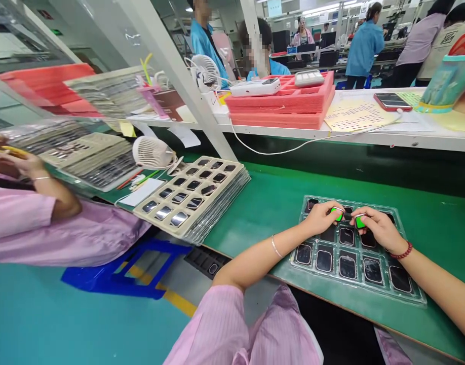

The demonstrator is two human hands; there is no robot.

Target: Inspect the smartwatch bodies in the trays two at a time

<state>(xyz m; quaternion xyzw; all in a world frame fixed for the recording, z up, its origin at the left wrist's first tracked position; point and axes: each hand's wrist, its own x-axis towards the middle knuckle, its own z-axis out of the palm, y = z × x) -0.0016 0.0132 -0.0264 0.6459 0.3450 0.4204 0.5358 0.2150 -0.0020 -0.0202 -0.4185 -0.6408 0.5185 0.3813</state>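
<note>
My left hand [323, 218] is closed on a small square watch [336, 215] whose screen glows green. Another green-lit watch [360, 221] is gripped between the fingers of my right hand [379, 230]. Both hands are close together above a clear plastic tray [359, 290], which lies on the green work table [278, 203]. Dark square watch pieces, such as one in the front row [347, 267], sit in the tray's pockets. Part of the back rows is hidden under my hands.
To the left stands a stack of beige trays [202, 223] holding dark screens, beside a small white fan [152, 152]. Red foam trays [278, 109] and a phone [392, 101] rest on the shelf [426, 134]. A co-worker's arm [57, 195] is at far left.
</note>
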